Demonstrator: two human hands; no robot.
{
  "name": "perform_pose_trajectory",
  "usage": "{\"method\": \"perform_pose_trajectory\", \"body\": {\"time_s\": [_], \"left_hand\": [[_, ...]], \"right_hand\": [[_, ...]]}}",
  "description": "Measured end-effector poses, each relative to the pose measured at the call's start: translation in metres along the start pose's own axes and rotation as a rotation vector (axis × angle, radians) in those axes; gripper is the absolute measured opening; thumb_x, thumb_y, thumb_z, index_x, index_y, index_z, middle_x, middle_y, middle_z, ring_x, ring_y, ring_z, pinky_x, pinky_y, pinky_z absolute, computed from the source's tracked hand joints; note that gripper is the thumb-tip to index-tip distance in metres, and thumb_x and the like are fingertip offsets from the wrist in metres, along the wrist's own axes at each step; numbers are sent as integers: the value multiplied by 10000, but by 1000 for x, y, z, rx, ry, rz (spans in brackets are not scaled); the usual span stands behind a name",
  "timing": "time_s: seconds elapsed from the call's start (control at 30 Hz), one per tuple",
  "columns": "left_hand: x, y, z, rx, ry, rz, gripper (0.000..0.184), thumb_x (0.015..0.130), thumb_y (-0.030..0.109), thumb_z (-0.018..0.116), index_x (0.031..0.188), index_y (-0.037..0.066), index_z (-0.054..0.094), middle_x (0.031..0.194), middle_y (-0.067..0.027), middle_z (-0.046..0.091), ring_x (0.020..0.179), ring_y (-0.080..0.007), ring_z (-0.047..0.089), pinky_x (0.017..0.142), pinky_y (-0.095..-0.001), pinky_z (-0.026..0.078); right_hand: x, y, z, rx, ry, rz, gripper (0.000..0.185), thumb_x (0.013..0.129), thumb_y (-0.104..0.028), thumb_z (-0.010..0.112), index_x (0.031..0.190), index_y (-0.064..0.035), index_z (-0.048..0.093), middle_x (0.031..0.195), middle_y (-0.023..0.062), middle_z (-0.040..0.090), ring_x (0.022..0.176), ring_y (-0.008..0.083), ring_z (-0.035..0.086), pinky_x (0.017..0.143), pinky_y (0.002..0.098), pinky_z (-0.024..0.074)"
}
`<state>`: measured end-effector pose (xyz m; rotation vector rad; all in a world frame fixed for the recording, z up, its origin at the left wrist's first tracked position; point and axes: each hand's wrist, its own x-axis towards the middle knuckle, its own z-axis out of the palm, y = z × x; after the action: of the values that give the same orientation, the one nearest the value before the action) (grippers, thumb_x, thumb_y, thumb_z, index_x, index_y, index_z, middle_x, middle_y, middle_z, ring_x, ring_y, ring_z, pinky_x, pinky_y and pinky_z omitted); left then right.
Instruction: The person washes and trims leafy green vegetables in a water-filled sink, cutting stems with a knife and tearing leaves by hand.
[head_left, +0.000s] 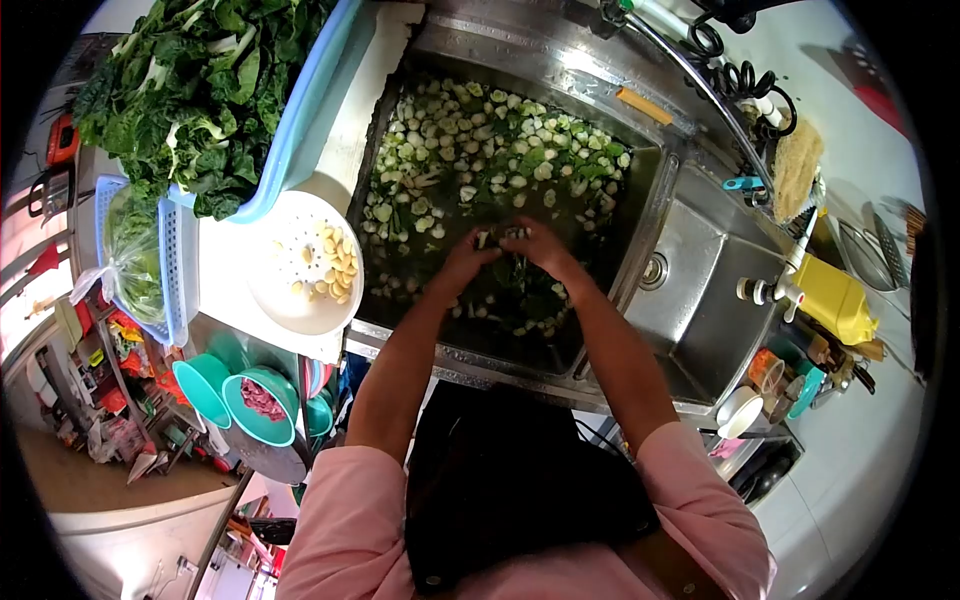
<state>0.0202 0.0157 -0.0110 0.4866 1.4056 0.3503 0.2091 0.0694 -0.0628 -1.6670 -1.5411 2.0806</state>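
Note:
Leafy greens with pale cut stem ends, which look like bok choy [500, 125], float crowded in dark water across the large steel sink basin [645, 215]. My left hand [468, 260] and my right hand [540, 248] meet at the water's surface near the basin's middle. Both have their fingers closed around a small bunch of the greens [512, 240] between them. Leaves trail down from the bunch toward the water below my right hand. Part of my fingertips is hidden by the greens.
A blue basket [285, 150] heaped with dark leafy greens [215, 95] stands at the upper left. Below it is a white colander [280, 300] with peeled garlic cloves [338, 262]. A smaller basin with a drain [653, 270] adjoins on the right, beside a faucet [770, 292] and a yellow jug [832, 300].

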Motion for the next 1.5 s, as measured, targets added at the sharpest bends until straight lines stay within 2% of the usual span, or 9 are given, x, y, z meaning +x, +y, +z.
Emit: {"method": "perform_pose_trajectory", "body": {"time_s": [0.1, 0.43, 0.7, 0.83, 1.0, 1.1, 1.2, 1.33, 1.5], "left_hand": [[0, -3, -2, -290, -116, -129, 977, 866, 509, 681, 1556, 89, 132, 1603, -189, 128, 1445, -386, 227, 1145, -517, 272], [51, -49, -5, 156, 464, 43, 531, 913, 328, 609, 1335, 16, 528, 1292, -217, 566, 1115, -391, 579, 926, -498, 463], [204, -234, -12, 1185, 106, 315, 350, 924, 258, 565, 1179, 27, 628, 1213, -197, 614, 1065, -407, 602, 866, -496, 500], [185, -247, 13, 799, 333, 417, 342, 931, 258, 559, 1187, 41, 623, 1199, -191, 621, 1071, -365, 608, 908, -455, 491], [142, -168, 27, 817, 326, 153, 300, 942, 202, 570, 1202, 59, 607, 1141, -138, 639, 970, -255, 621, 891, -386, 489], [-3, -50, 10, -363, 207, 315, 242, 932, 86, 585, 1172, 58, 604, 1084, -71, 634, 846, -193, 602, 823, -358, 499], [-69, 4, -9, -547, 102, 372, 225, 942, 32, 600, 1162, 76, 606, 1258, -103, 571, 1141, -240, 558, 887, -418, 484], [-124, 53, -8, -571, 107, 638, 247, 885, -56, 600, 1102, 61, 616, 1022, -33, 623, 829, -142, 599, 771, -316, 500], [-219, 124, 7, -504, 271, 844, 281, 840, -117, 597, 1067, 47, 619, 1025, -50, 623, 895, -188, 632, 807, -326, 511]], "right_hand": [[11, 20, 7, -91, -20, 40, 433, 858, -267, 756, 1206, -51, 613, 1141, 165, 632, 1010, 267, 621, 834, 411, 506], [11, 25, 20, 245, 414, 277, 360, 880, -166, 696, 1191, -51, 555, 943, 90, 593, 778, 210, 551, 677, 447, 450], [63, 110, 56, 851, 260, 317, 142, 952, -186, 566, 1071, -108, 559, 862, 54, 498, 721, 205, 466, 637, 395, 406], [50, 81, 56, -8, 624, 251, 164, 956, -182, 584, 1089, -86, 574, 852, 60, 514, 689, 194, 449, 624, 402, 415], [17, 80, 50, -269, 559, 105, 208, 948, -160, 623, 1124, -52, 600, 817, 67, 543, 630, 168, 442, 586, 399, 414], [-31, 26, 11, 111, 508, 3, 236, 937, -141, 646, 1146, -39, 611, 824, 64, 570, 621, 145, 457, 581, 375, 420], [-99, -57, -29, 289, 322, -179, 340, 916, -138, 672, 1230, -34, 594, 936, 63, 623, 700, 129, 548, 647, 331, 463], [-136, -120, -53, 181, 335, -470, 373, 910, -160, 694, 1211, 23, 569, 1058, 80, 621, 797, 92, 580, 700, 319, 491], [-241, -241, -70, 201, 440, -702, 276, 905, -147, 695, 1114, 4, 596, 1025, 54, 600, 844, 112, 580, 754, 270, 484]]}}
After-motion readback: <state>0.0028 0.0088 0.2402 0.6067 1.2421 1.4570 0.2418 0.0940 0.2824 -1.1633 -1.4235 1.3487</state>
